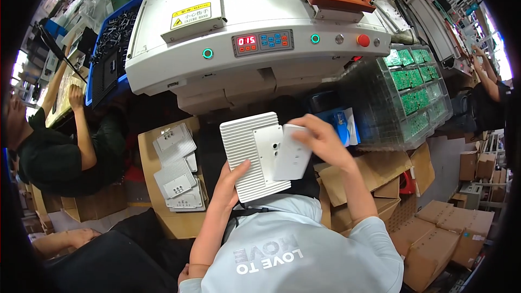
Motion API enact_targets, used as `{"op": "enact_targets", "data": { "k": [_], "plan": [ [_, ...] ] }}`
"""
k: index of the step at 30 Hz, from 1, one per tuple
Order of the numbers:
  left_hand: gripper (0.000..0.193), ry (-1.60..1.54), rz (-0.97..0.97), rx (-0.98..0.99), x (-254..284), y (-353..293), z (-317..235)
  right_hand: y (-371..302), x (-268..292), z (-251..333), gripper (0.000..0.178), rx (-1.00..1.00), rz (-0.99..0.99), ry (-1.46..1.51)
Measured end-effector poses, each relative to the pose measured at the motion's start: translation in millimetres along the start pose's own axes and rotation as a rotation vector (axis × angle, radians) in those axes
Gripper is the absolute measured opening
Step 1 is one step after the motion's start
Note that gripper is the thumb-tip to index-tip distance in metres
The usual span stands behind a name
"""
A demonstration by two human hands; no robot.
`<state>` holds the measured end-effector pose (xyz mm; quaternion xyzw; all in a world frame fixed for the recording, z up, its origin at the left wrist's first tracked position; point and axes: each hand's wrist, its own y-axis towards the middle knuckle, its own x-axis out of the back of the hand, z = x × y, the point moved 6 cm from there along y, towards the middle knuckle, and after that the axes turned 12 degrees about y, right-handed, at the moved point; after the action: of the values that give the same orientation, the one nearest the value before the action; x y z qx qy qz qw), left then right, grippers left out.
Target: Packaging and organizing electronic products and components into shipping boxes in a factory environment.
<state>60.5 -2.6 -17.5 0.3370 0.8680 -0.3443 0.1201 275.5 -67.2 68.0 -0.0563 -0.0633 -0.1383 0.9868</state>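
My left hand (pixel 230 183) grips the lower left side of a white metal housing with ribbed fins (pixel 241 144), its thumb laid over the fins. The housing is tilted, and a smooth raised panel with small dark holes lies along its right part. My right hand (pixel 324 140) pinches the top of a flat white rectangular cover (pixel 292 160). That cover overlaps the right side of the housing; whether the two touch, I cannot tell. Left of my hands, several similar ribbed housings (pixel 176 171) lie stacked in an open cardboard box (pixel 153 184).
A white machine (pixel 187 68) with a control panel (pixel 262 43) and a red knob (pixel 363 40) stands ahead. A blue bin (pixel 124 84) of black parts is at far left. Right are a clear rack of green circuit boards (pixel 408 78) and cardboard boxes (pixel 434 244). People sit at left.
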Motion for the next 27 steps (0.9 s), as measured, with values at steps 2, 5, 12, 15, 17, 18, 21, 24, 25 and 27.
{"op": "enact_targets", "data": {
  "k": [2, 5, 12, 15, 17, 18, 21, 24, 25, 27],
  "plan": [
    [0.055, 0.007, 0.028, 0.007, -6, 1, 6, 9, -17, 6, 0.025, 0.076, -0.056, -0.082],
    [0.055, -0.016, 0.038, -0.021, -15, -3, 1, 14, -37, 3, 0.022, 0.271, -0.206, -0.171],
    [0.055, 0.021, 0.048, -0.043, -17, -7, -6, -4, -61, 7, 0.017, 0.425, -0.311, -0.656],
    [0.051, 0.009, 0.019, -0.017, -14, -11, -2, -16, -53, -13, 0.017, 0.436, -0.167, -0.537],
    [0.046, -0.050, -0.041, 0.061, 2, -12, -6, -26, -51, -13, 0.020, 0.484, 0.060, -0.394],
    [0.047, -0.119, -0.068, 0.078, 13, -9, -3, -30, -49, -9, 0.027, 0.446, 0.200, -0.280],
    [0.048, -0.187, -0.005, 0.118, 18, -3, -7, -47, -50, 21, 0.040, 0.564, 0.342, -0.513],
    [0.055, -0.177, 0.049, 0.145, 14, 4, -9, -59, -55, 28, 0.036, 0.839, 0.185, -0.609],
    [0.063, -0.307, 0.144, 0.243, 7, 6, -5, -60, -54, 30, 0.034, 0.857, 0.157, -0.561],
    [0.084, -0.451, 0.177, 0.265, -4, 7, -1, -60, -50, 38, 0.033, 0.895, 0.093, -0.499]
  ]
}}
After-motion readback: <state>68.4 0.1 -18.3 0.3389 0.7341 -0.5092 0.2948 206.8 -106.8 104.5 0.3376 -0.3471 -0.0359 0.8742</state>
